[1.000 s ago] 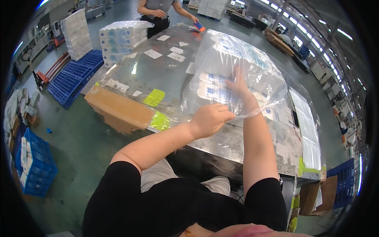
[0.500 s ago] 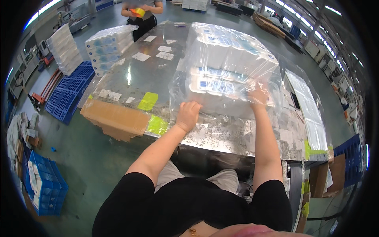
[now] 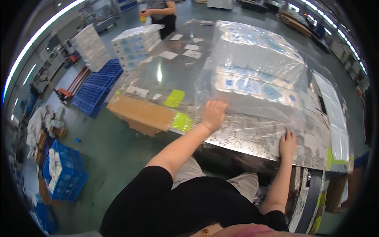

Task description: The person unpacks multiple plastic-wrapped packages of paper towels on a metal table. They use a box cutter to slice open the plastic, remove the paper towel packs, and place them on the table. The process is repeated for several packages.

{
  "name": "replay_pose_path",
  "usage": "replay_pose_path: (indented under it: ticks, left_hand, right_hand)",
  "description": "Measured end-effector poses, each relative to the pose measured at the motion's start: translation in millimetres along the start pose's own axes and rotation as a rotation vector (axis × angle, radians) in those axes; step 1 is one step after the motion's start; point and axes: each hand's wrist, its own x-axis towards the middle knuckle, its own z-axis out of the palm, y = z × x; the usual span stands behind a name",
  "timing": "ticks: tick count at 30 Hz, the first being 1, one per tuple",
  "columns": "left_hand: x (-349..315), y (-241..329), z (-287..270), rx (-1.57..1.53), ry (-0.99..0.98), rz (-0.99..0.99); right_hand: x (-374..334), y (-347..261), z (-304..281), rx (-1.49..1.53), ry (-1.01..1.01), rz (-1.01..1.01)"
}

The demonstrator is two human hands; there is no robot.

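Note:
A big clear plastic bag [image 3: 256,83] lies flat on the shiny metal table [image 3: 244,138], covering packs of white rolls with blue print [image 3: 252,85]. My left hand [image 3: 213,113] presses on the bag's near left edge, fingers curled on the film. At the bag's near right corner, close to the table's front edge, my right hand [image 3: 288,144] lies with its fingers on the film. Whether either hand pinches the film is not visible.
A cardboard box [image 3: 140,114] with yellow-green labels [image 3: 175,98] sits at the table's left edge. Wrapped packs of rolls [image 3: 136,43] stand on a blue pallet [image 3: 96,85]. Another person [image 3: 162,12] stands at the far end. Blue crates [image 3: 63,170] are on the floor, left.
The bag was held up in the air; now it lies spread flat over the packs. Both hands came down toward me to its near edge, the right one moving further right.

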Motion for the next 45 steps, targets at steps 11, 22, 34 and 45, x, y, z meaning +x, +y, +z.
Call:
replay_pose_path:
  ticks: [11, 22, 34, 45]
  left_hand:
    - [0, 7, -6, -0.03, -0.009, -0.039]
    - [-1, 1, -3, -0.127, -0.075, -0.129]
    - [-3, -2, 1, -0.185, -0.1, -0.214]
    - [-3, -2, -1, -0.195, -0.11, -0.225]
  right_hand:
    - [-4, -4, -13, 0.155, 0.071, -0.038]
    - [-6, -8, -18, 0.183, 0.057, -0.014]
    - [-8, -11, -23, 0.152, 0.046, -0.009]
    - [-7, -8, -18, 0.141, 0.052, -0.03]
